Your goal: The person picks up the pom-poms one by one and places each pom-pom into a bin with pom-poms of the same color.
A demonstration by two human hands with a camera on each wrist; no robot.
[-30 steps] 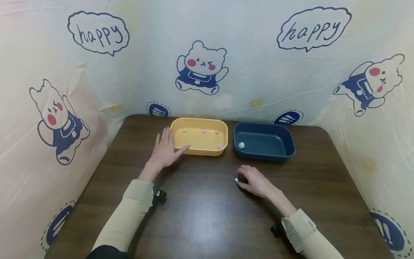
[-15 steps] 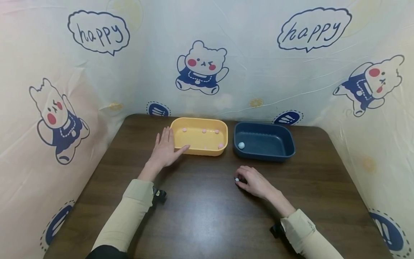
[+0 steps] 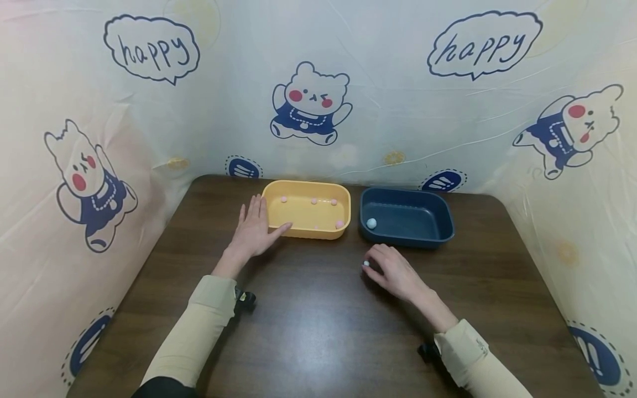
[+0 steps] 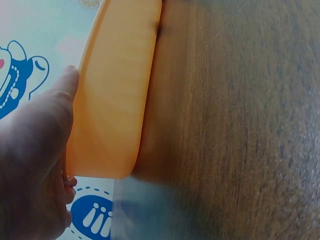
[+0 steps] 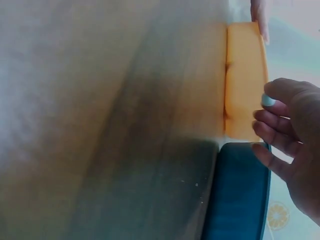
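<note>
In the head view my left hand (image 3: 251,233) rests at the left end of a yellow plastic box (image 3: 298,214), its fingers straight and thumb spread along the near rim. Several small pink balls (image 3: 314,201) lie inside that box. My right hand (image 3: 396,276) pinches a tiny light blue ball (image 5: 268,100) between thumb and fingertip, over the table just short of a dark blue box (image 3: 415,221). One larger light blue ball (image 3: 371,224) sits in the dark blue box's near left corner. From the left wrist, the yellow box's outer wall (image 4: 115,95) fills the middle, the thumb against its edge.
Both boxes stand side by side with a narrow gap at the back of the brown wooden table (image 3: 308,320). Behind and beside it hangs a printed cloth (image 3: 398,110) with bears and the word "happy".
My right hand has lifted slightly and moved a little away from me, toward the dark blue box, with the small ball still pinched. The left hand stays where it was.
</note>
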